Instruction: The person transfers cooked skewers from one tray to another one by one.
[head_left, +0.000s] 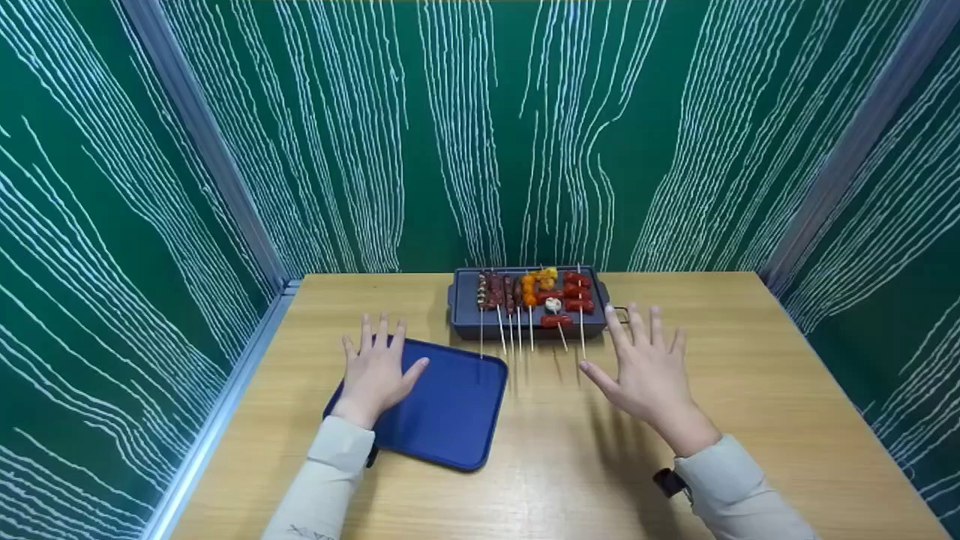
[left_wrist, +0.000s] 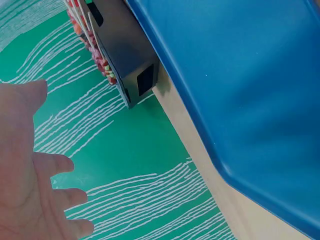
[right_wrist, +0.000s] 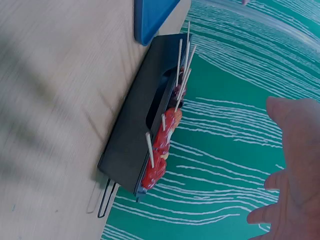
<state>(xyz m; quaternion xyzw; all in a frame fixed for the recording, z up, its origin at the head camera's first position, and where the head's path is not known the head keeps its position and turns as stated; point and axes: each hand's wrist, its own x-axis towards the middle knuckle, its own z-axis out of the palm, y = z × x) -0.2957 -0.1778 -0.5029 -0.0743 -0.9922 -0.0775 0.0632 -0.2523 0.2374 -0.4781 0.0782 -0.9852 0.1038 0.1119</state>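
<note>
My left hand (head_left: 379, 375) hovers over the left part of a blue tray (head_left: 442, 405), fingers spread and nothing held. To the right, my right hand (head_left: 649, 375) is held above the table with its fingers spread, just front-right of a dark grill box (head_left: 465, 326). Several food skewers lie across the grill top: dark meat skewers (head_left: 495, 291) on the left, an orange-ball skewer (head_left: 529, 291) in the middle and a red-piece skewer (head_left: 577, 291) on the right. Their sticks point toward me over the front edge. In the right wrist view, a wire handle (right_wrist: 106, 197) juts from the grill's end.
The wooden table (head_left: 570, 480) carries the tray and grill. Green walls (head_left: 457, 135) with white wavy lines stand behind and at both sides, with a metal frame post (head_left: 217, 142) at the left corner. The tray's back right corner lies close to the grill's front.
</note>
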